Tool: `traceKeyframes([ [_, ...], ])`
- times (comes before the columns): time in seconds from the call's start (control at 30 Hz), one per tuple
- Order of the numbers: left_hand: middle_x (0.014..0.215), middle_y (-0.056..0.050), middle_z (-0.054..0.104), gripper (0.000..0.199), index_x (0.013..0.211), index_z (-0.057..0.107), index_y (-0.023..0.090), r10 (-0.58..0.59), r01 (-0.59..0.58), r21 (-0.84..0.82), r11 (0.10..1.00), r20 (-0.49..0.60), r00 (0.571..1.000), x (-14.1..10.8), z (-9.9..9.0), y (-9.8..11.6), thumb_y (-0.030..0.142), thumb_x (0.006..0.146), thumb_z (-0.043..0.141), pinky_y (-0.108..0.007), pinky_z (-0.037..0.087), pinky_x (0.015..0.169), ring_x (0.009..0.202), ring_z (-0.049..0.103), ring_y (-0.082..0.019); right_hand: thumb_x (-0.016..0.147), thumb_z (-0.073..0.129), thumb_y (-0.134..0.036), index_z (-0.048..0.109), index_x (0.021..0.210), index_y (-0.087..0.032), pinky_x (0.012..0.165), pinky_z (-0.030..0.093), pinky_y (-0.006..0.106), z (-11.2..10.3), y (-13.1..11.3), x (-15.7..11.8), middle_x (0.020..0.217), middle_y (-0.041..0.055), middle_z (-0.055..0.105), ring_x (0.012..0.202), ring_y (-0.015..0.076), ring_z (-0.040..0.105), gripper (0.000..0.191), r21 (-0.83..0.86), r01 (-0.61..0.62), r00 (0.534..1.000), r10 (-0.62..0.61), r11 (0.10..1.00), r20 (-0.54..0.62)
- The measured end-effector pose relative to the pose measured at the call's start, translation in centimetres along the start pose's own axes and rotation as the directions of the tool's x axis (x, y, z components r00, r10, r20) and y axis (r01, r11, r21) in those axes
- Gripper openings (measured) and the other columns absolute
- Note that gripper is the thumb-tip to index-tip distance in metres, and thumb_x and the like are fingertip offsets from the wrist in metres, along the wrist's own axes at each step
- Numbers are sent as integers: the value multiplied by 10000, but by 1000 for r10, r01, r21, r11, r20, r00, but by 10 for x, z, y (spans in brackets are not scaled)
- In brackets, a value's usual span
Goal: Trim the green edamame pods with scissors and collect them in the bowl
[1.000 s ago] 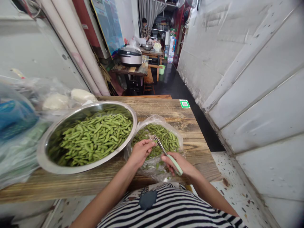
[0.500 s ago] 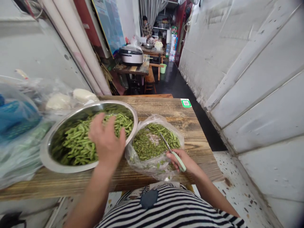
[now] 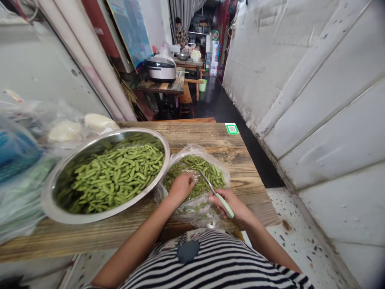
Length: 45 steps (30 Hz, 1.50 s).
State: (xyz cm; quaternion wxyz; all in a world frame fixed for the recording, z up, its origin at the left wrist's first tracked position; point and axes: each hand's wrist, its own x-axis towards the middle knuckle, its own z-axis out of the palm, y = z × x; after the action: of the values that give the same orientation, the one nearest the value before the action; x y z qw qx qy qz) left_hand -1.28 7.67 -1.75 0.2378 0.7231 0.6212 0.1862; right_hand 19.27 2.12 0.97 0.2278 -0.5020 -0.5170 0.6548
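One pair of scissors (image 3: 224, 205) is gripped by the right hand (image 3: 233, 202); over one bag (image 3: 197, 149) of pods (image 3: 215, 173), the left hand (image 3: 181, 187) is curled, its fingers' hold unclear.

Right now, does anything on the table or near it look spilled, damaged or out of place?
The pods in the steel bowl look fine. One oddity: a brown mark on the speckled floor, by the near right corner of the table; it breaks the pale surface, though I cannot tell whether it is a spill.
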Motion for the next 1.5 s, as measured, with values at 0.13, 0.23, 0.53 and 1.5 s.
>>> traceKeyframes([
  [0.13,655,-11,648,81,740,648,176,-115,34,-474,880,-143,983,-9,4,-2,173,668,611,-261,454,630,605,590,-152,718,665,-526,536,841,-172,299,318,151,1,2,4,434,-106,403,329,54,356,397,12,-25,998,24,1000,59],
  [0.23,644,-7,665,139,743,675,183,-213,44,-680,732,-168,962,-16,4,1,211,606,672,-261,469,623,596,602,-153,710,678,-516,532,835,-176,304,321,154,2,1,6,427,-106,407,333,58,361,390,1,-37,997,37,999,73],
  [0.53,638,-5,653,312,721,651,115,-344,130,-987,93,91,935,-24,-9,10,275,521,829,-211,475,617,595,586,-84,748,627,-555,535,930,-174,338,342,157,7,-5,0,459,-96,421,365,67,387,432,-41,-9,992,14,999,122],
  [1.5,1178,-128,596,389,1095,625,168,-162,28,-165,986,-893,419,-58,-90,-2,285,725,649,-410,403,961,1106,534,-252,723,675,-511,544,869,-169,292,324,165,-10,-2,8,411,-102,400,319,60,341,394,-55,44,999,-45,997,-7],
])
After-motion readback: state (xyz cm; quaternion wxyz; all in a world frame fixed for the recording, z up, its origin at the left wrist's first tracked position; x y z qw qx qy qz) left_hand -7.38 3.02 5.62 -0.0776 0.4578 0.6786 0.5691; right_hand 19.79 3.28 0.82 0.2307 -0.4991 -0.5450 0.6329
